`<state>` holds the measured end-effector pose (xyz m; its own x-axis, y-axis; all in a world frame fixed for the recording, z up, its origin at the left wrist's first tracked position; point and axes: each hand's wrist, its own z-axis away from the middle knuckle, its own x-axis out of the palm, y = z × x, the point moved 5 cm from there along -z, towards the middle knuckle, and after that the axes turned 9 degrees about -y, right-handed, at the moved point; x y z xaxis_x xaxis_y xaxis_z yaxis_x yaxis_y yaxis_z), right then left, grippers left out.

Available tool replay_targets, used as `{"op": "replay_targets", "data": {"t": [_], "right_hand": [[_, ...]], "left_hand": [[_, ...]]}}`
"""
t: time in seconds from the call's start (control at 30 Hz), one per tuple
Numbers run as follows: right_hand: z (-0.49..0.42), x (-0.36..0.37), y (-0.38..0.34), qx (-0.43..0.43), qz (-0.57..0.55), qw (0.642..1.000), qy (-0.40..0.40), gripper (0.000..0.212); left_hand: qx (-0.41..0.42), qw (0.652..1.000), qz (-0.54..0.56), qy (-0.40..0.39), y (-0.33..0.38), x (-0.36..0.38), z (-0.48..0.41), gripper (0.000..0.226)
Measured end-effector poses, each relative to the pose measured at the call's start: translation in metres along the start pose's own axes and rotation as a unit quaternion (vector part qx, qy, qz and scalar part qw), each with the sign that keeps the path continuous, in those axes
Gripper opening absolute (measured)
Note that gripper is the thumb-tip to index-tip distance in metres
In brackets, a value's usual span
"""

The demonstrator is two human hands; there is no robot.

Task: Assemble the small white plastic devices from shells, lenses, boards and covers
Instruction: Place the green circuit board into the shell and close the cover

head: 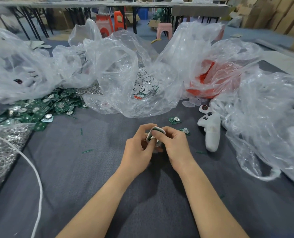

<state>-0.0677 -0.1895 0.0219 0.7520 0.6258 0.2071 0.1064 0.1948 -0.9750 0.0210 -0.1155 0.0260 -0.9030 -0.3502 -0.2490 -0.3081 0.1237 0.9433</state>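
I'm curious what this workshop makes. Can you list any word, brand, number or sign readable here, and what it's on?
No text here can be read for certain.
Too blurred to read: the red-and-white label in the clear bag.
Too small to read: any markings on the green boards.
No print visible: the white device gripped by the left hand and right hand.

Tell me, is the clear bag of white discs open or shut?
Open: the bag gapes wide, showing the white discs heaped inside.
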Motion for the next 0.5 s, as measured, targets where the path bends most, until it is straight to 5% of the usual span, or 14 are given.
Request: {"op": "replay_targets", "data": {"t": [0.3,0.5], "right_hand": [[0.0057,0.001,0.0031,0.031,-0.1,0.994,-0.011,0.007],[0.0069,0.0014,0.0033,0.013,-0.069,0.997,0.006,0.009]], "left_hand": [[0.012,0.999,0.01,0.03,0.0069,0.0031,0.002,0.036],[0.01,0.999,-0.011,0.029,0.005,0.0004,0.003,0.034]]}}
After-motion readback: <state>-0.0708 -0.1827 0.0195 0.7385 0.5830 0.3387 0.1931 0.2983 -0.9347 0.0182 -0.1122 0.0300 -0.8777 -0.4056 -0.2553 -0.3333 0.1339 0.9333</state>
